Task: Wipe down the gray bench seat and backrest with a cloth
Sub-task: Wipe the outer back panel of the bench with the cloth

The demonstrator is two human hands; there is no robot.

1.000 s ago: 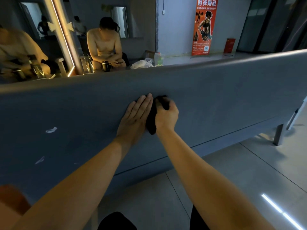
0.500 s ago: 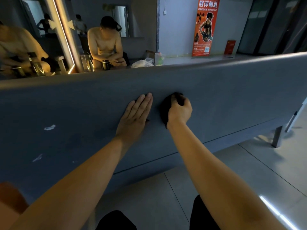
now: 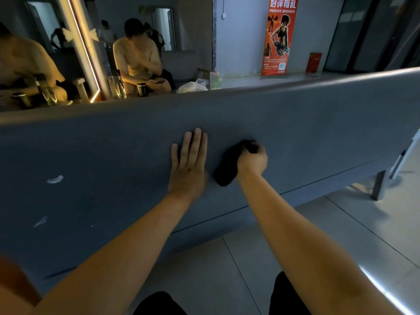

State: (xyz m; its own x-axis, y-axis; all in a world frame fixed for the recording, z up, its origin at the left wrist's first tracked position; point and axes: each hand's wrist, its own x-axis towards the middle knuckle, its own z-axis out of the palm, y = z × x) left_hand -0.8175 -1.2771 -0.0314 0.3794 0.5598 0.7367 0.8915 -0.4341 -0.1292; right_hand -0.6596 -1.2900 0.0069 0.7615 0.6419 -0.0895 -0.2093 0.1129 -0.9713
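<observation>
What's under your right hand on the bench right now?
A dark cloth, gripped by the right hand against the gray bench. The bench surface beneath the cloth is covered, so its state cannot be seen.

Wearer's view: L forearm (image 3: 136, 242), R forearm (image 3: 295, 228) bare to wrists; L hand (image 3: 188, 169), R hand (image 3: 251, 161) bare too. Black fabric (image 3: 159, 303) over both knees at btm edge, garment type unclear. Orange patch (image 3: 13, 283) lower-L corner, poss. sleeve.

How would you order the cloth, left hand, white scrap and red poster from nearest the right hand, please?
1. cloth, gripped in the right hand
2. left hand, flat just left
3. white scrap, far left on bench
4. red poster, back wall
</observation>
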